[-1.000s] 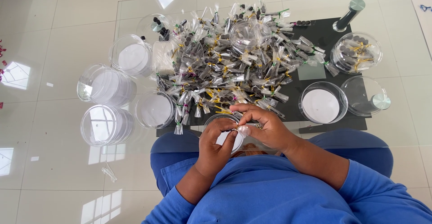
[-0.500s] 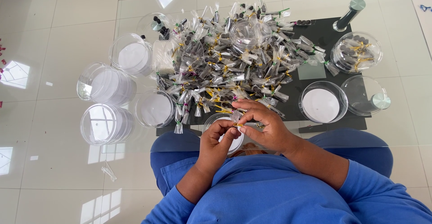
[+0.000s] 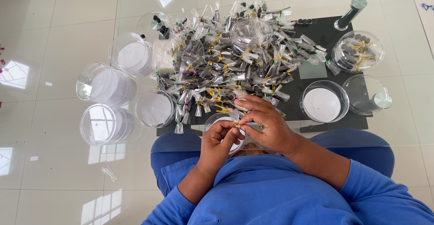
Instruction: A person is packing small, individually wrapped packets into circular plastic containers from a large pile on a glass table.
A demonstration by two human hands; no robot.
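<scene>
The person in the blue long-sleeved top sits at the near edge of the clear glass worktop [image 3: 81,170], both hands drawn together just above a small round clear plastic tub with a white base [image 3: 216,122]. The left hand [image 3: 220,146] is curled, its thumb and fingertips pinched on the lower end of a small clear cellophane packet with a gold twist tie [image 3: 236,118]. The right hand [image 3: 263,123] lies over it from the right, fingers bent and spread a little, its fingertips nipping the same packet at the tie, so both hands are closed on it. The packet sits between the two hands, just over the tub's rim. Just beyond the hands spreads a big heap of filled cellophane packets tied with gold and green ties [image 3: 230,62], covering most of a dark rectangular mat [image 3: 325,35]. To the left stand several round clear tubs, among them a stacked pair of clear lidded tubs [image 3: 106,84] well left of the hands. To the right, a clear tub with a white disc inside [image 3: 322,102] rests on the mat, and farther off a clear bowl holding tied packets [image 3: 357,51]. A silver-capped cylinder [image 3: 350,11] stands at the far right.
</scene>
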